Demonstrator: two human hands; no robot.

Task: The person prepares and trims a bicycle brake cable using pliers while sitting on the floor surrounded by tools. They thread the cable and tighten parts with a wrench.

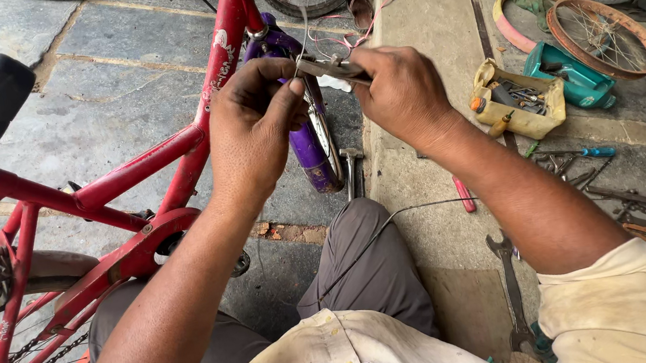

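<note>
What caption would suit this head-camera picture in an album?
Left hand pinches a thin wire while right hand grips pliers beside a red bicycle.

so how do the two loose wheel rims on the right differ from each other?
The spoked rim is rusty brown, with thin wire spokes and a hub inside; the bare rim is pinkish-tan and seems to have no spokes. The spoked rim lies in front, overlapping the bare rim, which is partly hidden behind it and the teal container. Both are round bicycle rims without tyres, lying tilted on the stone floor.
</note>
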